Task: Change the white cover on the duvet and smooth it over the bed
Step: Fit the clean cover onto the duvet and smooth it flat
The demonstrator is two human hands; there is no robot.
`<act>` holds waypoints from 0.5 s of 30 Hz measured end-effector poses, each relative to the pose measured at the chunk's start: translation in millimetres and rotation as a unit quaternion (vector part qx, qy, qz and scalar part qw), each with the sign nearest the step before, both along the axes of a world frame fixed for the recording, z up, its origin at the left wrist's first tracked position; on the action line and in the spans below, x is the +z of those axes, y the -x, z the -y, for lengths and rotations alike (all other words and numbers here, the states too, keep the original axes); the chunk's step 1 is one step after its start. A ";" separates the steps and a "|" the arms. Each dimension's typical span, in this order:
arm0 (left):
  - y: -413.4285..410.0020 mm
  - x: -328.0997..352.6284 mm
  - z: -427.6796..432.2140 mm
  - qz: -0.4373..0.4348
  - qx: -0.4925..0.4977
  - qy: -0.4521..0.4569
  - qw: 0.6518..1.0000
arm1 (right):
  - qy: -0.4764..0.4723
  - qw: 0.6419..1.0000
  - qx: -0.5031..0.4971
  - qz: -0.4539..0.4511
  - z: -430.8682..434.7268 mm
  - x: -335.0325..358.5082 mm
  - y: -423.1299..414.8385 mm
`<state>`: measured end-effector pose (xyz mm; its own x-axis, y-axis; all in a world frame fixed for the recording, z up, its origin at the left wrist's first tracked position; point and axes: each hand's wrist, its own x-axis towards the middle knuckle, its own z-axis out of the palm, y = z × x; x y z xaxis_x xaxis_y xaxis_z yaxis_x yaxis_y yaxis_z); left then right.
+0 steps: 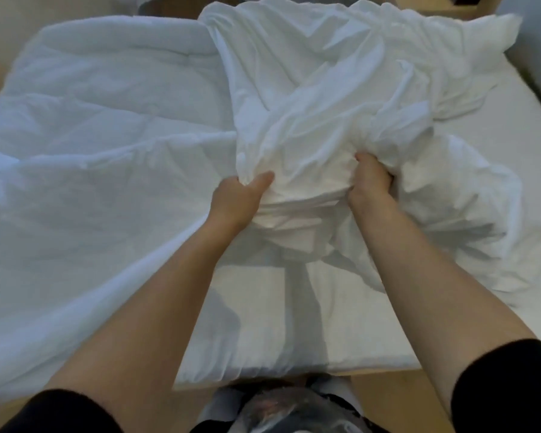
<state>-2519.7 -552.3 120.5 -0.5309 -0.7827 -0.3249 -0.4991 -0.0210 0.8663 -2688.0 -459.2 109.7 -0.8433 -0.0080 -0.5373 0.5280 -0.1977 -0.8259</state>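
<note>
A bare quilted white duvet (100,170) lies spread over the left half of the bed. A crumpled white cover (319,89) is heaped on the middle and right, reaching toward the far edge. My left hand (238,198) grips a gathered bunch of the cover at its near left edge, thumb on top. My right hand (370,182) grips the bunched cover just to the right, fingers buried in the folds. Between the two hands the cloth is stacked in tight pleats, lifted off the mattress.
The white fitted mattress (294,332) shows bare in front of me and along the right side. A tan floor (384,398) runs below the bed's near edge. A pale wall or headboard (537,57) stands at the right. More white fabric lies at the top left.
</note>
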 end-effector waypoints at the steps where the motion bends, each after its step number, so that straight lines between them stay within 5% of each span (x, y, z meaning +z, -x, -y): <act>1: -18.5 10.7 19.3 0.005 0.019 0.015 1.000 | 0.024 1.000 -0.016 -0.002 1.5 6.5 -0.6; 5: -117.8 20.8 79.1 -0.014 0.145 -0.010 0.989 | -0.041 0.996 0.080 -0.012 -5.0 -0.5 -29.7; 8: -147.4 -1.2 74.0 0.034 0.142 -0.033 0.989 | -0.089 0.992 0.089 0.031 -5.8 -25.2 -65.1; 12: -137.3 -25.9 59.5 0.040 0.131 -0.095 0.986 | 0.058 0.994 0.002 0.088 0.6 -36.3 -92.2; 15: -132.7 -34.0 57.8 0.021 0.129 -0.111 0.985 | 0.075 0.995 -0.041 0.056 6.0 -37.6 -98.5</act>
<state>-2387.0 -610.1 86.5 -0.3057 -0.7970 -0.5210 -0.4878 -0.3388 0.8045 -2589.6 -465.2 72.1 -0.7793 -0.0277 -0.6260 0.5919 -0.3604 -0.7210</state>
